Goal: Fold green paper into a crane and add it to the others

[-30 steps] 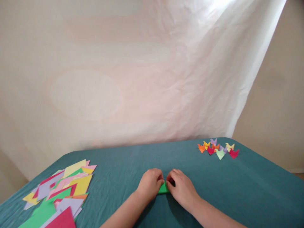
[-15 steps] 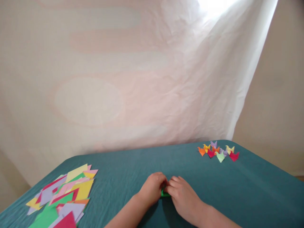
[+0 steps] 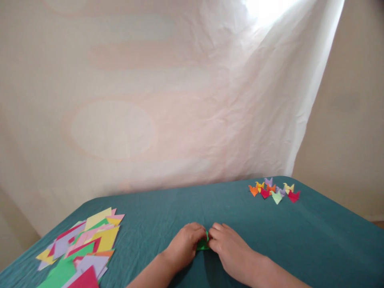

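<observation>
A small folded green paper piece (image 3: 204, 244) lies on the teal tablecloth (image 3: 315, 240) near the front middle. My left hand (image 3: 185, 243) and my right hand (image 3: 228, 246) meet over it, fingers curled and pinching the paper between them. Most of the green piece is hidden under my fingers.
A loose heap of coloured paper sheets (image 3: 81, 250) covers the table's front left. Several small folded paper figures (image 3: 273, 191) in orange, red, yellow, purple and green sit in a cluster at the back right. A white wrinkled sheet (image 3: 168, 100) hangs behind the table.
Both hands closed in tighter on the green paper, which now shows less than a second ago. The view tilted slightly, so the table sits lower in frame.
</observation>
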`<action>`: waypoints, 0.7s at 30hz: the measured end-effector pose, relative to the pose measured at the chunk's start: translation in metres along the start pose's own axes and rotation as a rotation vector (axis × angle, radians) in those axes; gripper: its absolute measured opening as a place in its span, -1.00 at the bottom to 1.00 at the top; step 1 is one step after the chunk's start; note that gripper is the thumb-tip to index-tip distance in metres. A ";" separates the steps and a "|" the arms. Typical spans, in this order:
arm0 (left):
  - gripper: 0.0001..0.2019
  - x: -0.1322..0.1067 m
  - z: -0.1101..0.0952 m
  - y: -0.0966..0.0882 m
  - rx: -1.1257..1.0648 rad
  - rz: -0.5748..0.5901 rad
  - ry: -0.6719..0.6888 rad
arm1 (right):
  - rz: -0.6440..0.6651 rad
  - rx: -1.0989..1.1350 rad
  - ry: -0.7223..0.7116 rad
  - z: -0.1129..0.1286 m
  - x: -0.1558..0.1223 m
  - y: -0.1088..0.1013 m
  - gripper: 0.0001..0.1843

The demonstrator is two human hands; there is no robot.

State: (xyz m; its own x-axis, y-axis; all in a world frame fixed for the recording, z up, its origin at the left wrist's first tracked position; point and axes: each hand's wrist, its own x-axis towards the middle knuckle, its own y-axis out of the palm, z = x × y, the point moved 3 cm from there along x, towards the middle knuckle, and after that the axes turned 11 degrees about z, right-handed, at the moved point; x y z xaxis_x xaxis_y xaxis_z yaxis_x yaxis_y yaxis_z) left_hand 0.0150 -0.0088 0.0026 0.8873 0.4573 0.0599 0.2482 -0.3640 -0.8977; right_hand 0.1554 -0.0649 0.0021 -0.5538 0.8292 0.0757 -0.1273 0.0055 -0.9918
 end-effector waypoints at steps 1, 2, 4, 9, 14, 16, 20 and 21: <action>-0.74 -0.002 0.000 0.000 0.004 -0.002 0.007 | 0.005 -0.009 -0.009 0.001 0.000 0.000 -0.80; -0.74 -0.005 0.000 0.001 0.010 -0.007 0.009 | 0.008 -0.015 -0.018 0.001 0.000 -0.001 -0.81; -0.77 -0.009 0.000 0.002 0.024 -0.022 0.001 | 0.011 -0.014 -0.033 0.002 -0.001 -0.001 -0.81; -0.80 -0.014 0.001 0.004 0.039 -0.041 -0.015 | 0.026 -0.058 -0.067 0.004 -0.005 0.006 -0.76; -0.78 -0.018 -0.001 0.001 0.066 -0.013 0.006 | 0.041 -0.149 -0.095 0.002 -0.011 0.017 -0.73; -0.73 -0.020 -0.002 0.000 0.066 0.002 0.021 | 0.041 -0.140 -0.087 0.000 -0.015 0.016 -0.70; -0.68 -0.022 -0.003 -0.004 0.104 0.057 0.042 | 0.033 -0.091 -0.062 -0.004 -0.024 0.008 -0.70; -0.66 -0.023 -0.004 -0.004 0.123 0.070 0.048 | 0.034 -0.079 -0.056 -0.005 -0.026 0.007 -0.70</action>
State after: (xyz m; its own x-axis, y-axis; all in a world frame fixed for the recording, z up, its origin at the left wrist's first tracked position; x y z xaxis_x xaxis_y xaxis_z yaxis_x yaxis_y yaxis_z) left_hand -0.0050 -0.0210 0.0069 0.9191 0.3937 0.0136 0.1384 -0.2903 -0.9469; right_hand 0.1729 -0.0836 -0.0069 -0.6025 0.7968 0.0452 -0.0438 0.0234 -0.9988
